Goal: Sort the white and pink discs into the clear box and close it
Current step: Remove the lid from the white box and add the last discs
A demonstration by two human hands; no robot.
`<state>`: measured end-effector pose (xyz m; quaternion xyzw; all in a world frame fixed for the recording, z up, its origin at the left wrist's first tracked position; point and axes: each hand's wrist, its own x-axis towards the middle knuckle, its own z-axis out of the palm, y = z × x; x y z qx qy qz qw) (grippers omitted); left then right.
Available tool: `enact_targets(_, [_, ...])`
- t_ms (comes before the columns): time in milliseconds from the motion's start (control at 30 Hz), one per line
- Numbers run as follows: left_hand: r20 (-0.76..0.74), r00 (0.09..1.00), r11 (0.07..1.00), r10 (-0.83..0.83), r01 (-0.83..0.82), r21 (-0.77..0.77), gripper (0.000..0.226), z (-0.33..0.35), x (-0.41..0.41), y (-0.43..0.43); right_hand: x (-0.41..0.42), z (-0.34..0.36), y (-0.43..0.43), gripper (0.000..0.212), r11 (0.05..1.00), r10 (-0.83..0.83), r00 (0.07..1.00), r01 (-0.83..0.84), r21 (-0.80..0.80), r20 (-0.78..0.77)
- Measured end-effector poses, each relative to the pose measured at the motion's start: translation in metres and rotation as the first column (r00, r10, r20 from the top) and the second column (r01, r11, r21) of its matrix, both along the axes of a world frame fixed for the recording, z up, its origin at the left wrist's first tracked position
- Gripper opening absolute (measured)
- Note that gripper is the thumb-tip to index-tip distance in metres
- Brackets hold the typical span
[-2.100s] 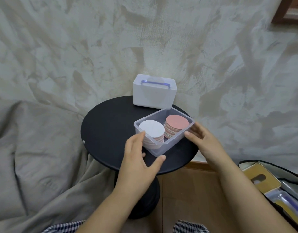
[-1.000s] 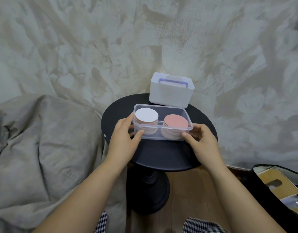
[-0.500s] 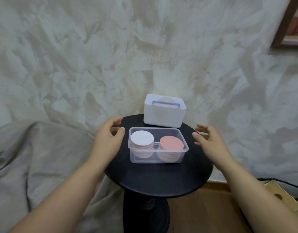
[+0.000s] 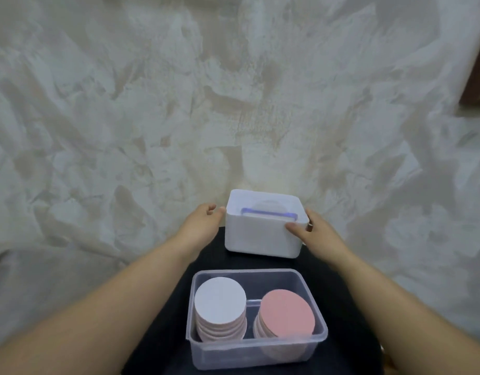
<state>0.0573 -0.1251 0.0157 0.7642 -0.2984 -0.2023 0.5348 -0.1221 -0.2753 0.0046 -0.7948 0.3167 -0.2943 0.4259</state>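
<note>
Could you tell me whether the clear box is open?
Open: the clear box has no lid on; its white stack and pink stack lie exposed.

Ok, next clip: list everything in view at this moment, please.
clear box: one, transparent, table's near side, no lid on
white discs: one stack, white on top, left in the clear box
pink discs: one stack, pink, right in the clear box
white box: one, white, purple bar on top, table's far side
table: one, black, under both boxes
wall: mottled grey-beige, behind
left hand: at the white box's left side, grip unclear
right hand: grips the white box's right side
</note>
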Motion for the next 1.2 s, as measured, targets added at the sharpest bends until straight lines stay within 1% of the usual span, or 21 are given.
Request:
enact_targets(67, [-0.001,1.000,0.999,-0.029,0.029,0.020,0.047,-0.004,0.005,-0.012,0.002,-0.007,-0.004,0.044,1.000,-0.003,0.999,0.003,0.012,0.034])
enact_targets(100, [-0.012,0.999,0.999,-0.045,0.045,0.014,0.043,-0.005,0.006,-0.016,0.002,-0.010,-0.005,0.046,1.000,0.001,0.999,-0.002,0.024,0.053])
enact_targets(167, [-0.047,0.995,0.996,-0.093,0.092,-0.024,0.024,-0.007,0.006,-0.021,0.001,-0.015,-0.007,0.052,0.999,0.011,0.996,-0.016,0.050,0.093])
enact_targets(233, [-0.046,0.992,0.991,-0.116,0.113,-0.069,0.017,-0.008,0.006,-0.023,-0.001,-0.018,-0.007,0.054,0.999,0.016,0.992,-0.022,0.050,0.123])
enact_targets(300, [-0.061,0.992,0.988,-0.115,0.107,-0.112,0.021,-0.010,0.006,-0.020,-0.003,-0.021,-0.007,0.056,0.998,0.024,0.989,-0.031,0.046,0.147])
enact_targets(367, [-0.108,0.985,0.983,-0.136,0.120,-0.138,0.024,-0.010,0.005,-0.014,-0.007,-0.023,-0.005,0.056,0.997,0.053,0.985,-0.061,0.040,0.161])
enact_targets(467, [-0.144,0.978,0.980,-0.150,0.129,-0.149,0.028,-0.011,0.004,-0.004,-0.015,-0.024,0.000,0.051,0.986,0.141,0.974,-0.155,0.064,0.175])
enact_targets(533, [-0.157,0.976,0.978,-0.148,0.121,-0.169,0.029,-0.013,0.002,0.002,-0.017,-0.023,0.002,0.039,0.965,0.155,0.951,-0.203,0.163,0.268])
enact_targets(600, [-0.176,0.972,0.973,-0.153,0.117,-0.198,0.028,-0.015,-0.002,0.006,-0.015,-0.022,0.002,0.031,0.932,0.079,0.931,-0.195,0.304,0.355])
enact_targets(667, [-0.184,0.970,0.967,-0.158,0.114,-0.227,0.027,-0.016,-0.006,0.010,-0.012,-0.021,0.001,0.033,0.898,0.053,0.933,-0.200,0.392,0.355])
enact_targets(767, [-0.171,0.975,0.965,-0.143,0.098,-0.244,0.025,-0.018,-0.011,0.015,-0.008,-0.021,0.004,0.035,0.828,0.113,0.936,-0.273,0.489,0.333])
enact_targets(833, [-0.160,0.977,0.964,-0.139,0.096,-0.249,0.026,-0.019,-0.012,0.018,-0.009,-0.023,0.004,0.040,0.793,0.165,0.930,-0.324,0.516,0.329])
enact_targets(900, [-0.151,0.978,0.962,-0.143,0.102,-0.252,0.029,-0.019,-0.014,0.021,-0.013,-0.024,0.003,0.051,0.771,0.219,0.916,-0.374,0.516,0.335])
enact_targets(1033, [-0.139,0.976,0.956,-0.166,0.125,-0.266,0.036,-0.021,-0.015,0.026,-0.020,-0.028,-0.001,0.067,0.756,0.308,0.890,-0.444,0.481,0.337])
enact_targets(1133, [-0.153,0.972,0.948,-0.181,0.131,-0.291,0.034,-0.020,-0.016,0.030,-0.022,-0.028,0.000,0.093,0.734,0.357,0.873,-0.482,0.478,0.331])
enact_targets(1200, [-0.159,0.969,0.945,-0.188,0.134,-0.297,0.034,-0.018,-0.017,0.033,-0.023,-0.027,0.001,0.099,0.737,0.368,0.868,-0.490,0.465,0.333])
